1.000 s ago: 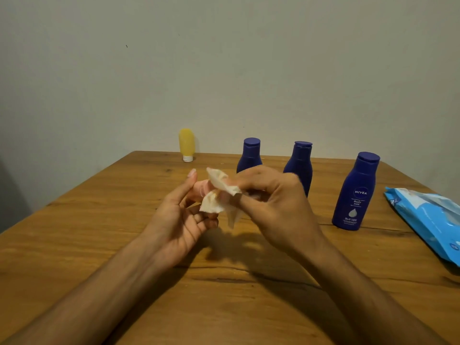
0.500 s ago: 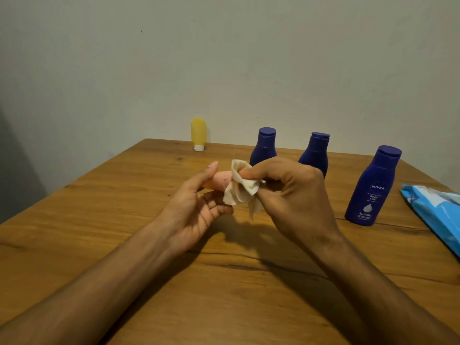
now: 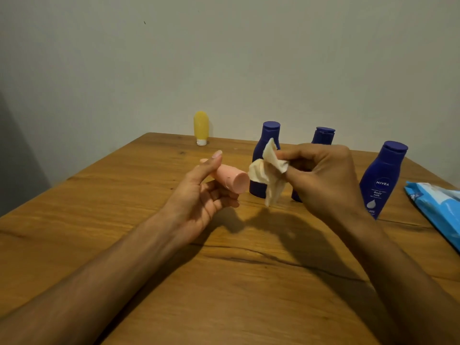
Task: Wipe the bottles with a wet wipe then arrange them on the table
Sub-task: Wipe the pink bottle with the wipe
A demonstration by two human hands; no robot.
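Note:
My left hand (image 3: 199, 195) holds a small pink bottle (image 3: 230, 179) on its side above the table, round end pointing right. My right hand (image 3: 321, 178) pinches a crumpled, soiled wet wipe (image 3: 267, 173) just right of that end, a small gap between them. Three dark blue lotion bottles stand upright behind: one (image 3: 266, 148) behind the wipe, one (image 3: 322, 135) mostly hidden by my right hand, one labelled Nivea (image 3: 383, 178) at the right. A small yellow bottle (image 3: 201, 127) stands cap-down at the table's far edge.
The wooden table (image 3: 124, 220) runs up to a plain wall. A blue pack of wet wipes (image 3: 438, 210) lies at the right edge, partly cut off by the frame.
The wipe was wrapped over the pink bottle's end; my right hand has pulled it off to the right, and the bottle's round end now shows bare.

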